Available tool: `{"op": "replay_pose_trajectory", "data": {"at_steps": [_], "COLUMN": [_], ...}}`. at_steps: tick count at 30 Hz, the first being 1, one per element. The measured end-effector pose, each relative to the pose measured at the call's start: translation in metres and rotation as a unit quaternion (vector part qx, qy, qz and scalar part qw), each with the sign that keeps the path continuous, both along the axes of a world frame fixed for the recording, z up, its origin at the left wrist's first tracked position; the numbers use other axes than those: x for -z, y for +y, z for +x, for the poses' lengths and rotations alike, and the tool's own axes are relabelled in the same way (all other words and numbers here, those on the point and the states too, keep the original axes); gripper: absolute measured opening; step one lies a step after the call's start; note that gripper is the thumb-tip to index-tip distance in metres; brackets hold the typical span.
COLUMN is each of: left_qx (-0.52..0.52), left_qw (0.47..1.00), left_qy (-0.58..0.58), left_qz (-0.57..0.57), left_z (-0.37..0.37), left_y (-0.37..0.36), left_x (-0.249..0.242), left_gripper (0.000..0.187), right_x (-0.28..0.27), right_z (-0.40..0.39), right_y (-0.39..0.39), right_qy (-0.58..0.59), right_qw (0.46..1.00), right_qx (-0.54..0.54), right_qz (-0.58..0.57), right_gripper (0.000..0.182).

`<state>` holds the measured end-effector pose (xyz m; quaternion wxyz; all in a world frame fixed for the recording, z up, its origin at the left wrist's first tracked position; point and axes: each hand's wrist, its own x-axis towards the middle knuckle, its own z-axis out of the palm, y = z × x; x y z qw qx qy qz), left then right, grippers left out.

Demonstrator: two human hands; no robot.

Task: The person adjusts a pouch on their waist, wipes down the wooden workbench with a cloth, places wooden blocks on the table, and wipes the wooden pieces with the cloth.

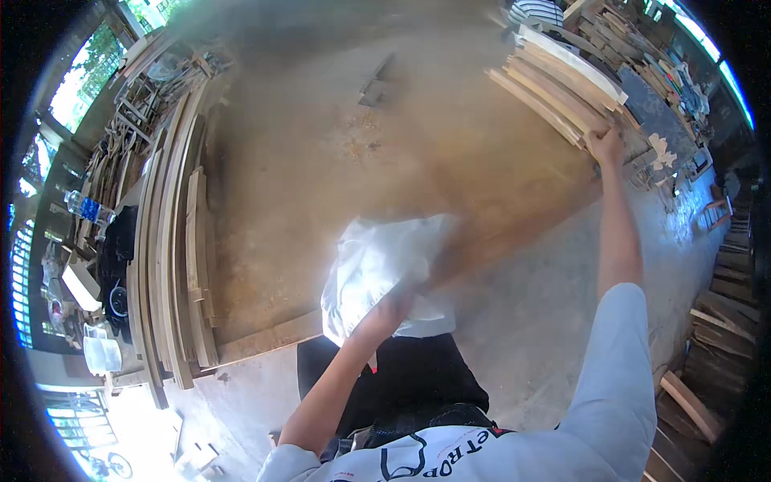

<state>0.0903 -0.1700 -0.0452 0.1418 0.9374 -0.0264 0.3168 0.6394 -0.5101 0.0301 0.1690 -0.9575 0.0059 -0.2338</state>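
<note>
A white crumpled bag or sheet [377, 265], thin and shiny, hangs over the near edge of the large wooden tabletop [321, 185]. My left hand [384, 316] is closed on it near my lap; part of the fingers is hidden by the folds. On the far right, my right hand [608, 145] grips the near end of a bundle of pale wooden strips [554, 84], its arm stretched out. The strips lie side by side along the tabletop's right edge. The view is hazy toward the middle.
Long wooden boards [173, 233] lie along the left edge. A bottle [87, 207], a black bag [120, 265] and a clear plastic tub [101, 350] sit beyond them. A dark metal piece [374, 87] lies mid-table near wood shavings [361, 145]. Scrap wood [723, 313] is heaped on the right.
</note>
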Motion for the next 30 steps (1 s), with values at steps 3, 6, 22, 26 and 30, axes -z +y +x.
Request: {"op": "replay_pose_trajectory", "data": {"at_steps": [3, 6, 22, 26, 30], "left_qx": [-0.011, -0.014, 0.004, -0.021, -0.027], "left_qw": [0.981, 0.998, 0.996, 0.996, 0.998], "left_qy": [0.084, 0.038, 0.054, 0.021, 0.061], "left_qz": [-0.173, -0.039, 0.064, 0.087, 0.004], "left_z": [-0.001, 0.001, -0.005, 0.002, 0.001], "left_y": [-0.007, -0.001, 0.006, 0.003, 0.0], "left_x": [-0.022, -0.01, 0.035, 0.01, 0.006], "left_gripper": [0.032, 0.029, 0.03, 0.03, 0.03], "right_x": [0.001, -0.007, -0.008, -0.034, -0.044], "right_z": [-0.006, -0.025, -0.152, -0.165, -0.17], "right_y": [-0.001, 0.004, 0.114, 0.125, 0.139], "right_qy": [-0.112, -0.103, -0.07, -0.075, -0.027], "right_qw": [0.991, 0.985, 0.748, 0.809, 0.863], "right_qx": [-0.04, -0.11, -0.282, -0.246, -0.285], "right_qz": [-0.061, -0.079, 0.597, 0.529, 0.417], "right_gripper": [0.066, 0.065, 0.04, 0.038, 0.035]}}
